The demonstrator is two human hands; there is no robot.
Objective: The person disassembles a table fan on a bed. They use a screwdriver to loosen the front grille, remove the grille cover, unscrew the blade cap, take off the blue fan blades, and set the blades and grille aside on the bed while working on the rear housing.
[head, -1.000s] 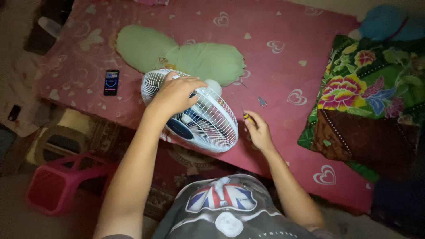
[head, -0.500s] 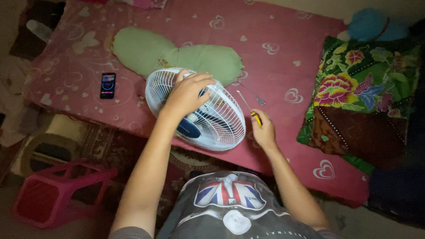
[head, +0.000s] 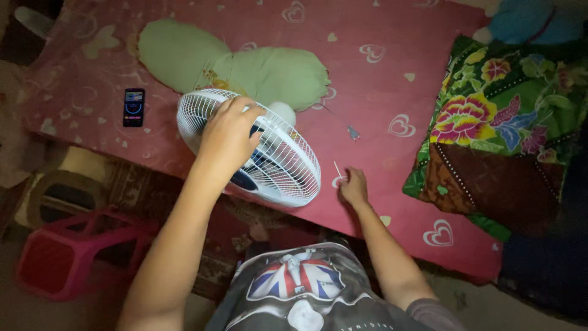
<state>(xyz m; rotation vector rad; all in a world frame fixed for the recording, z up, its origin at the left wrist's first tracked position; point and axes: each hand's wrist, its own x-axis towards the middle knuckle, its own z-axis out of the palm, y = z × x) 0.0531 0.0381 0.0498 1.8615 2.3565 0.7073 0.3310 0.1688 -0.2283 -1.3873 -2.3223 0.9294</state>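
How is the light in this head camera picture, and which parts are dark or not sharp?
In the head view, light falls mainly on the pink bedsheet and the white fan guard under the left hand; the right hand holding a thin stick is slightly soft; the pink stool and the floor at lower left are dim, and the right edge sinks into shadow.

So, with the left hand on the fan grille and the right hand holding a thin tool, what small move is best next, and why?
Probably bring the right hand with its thin tool over to the white fan grille. The left hand lies on the grille, while the tool is apart from it, beside its rim.
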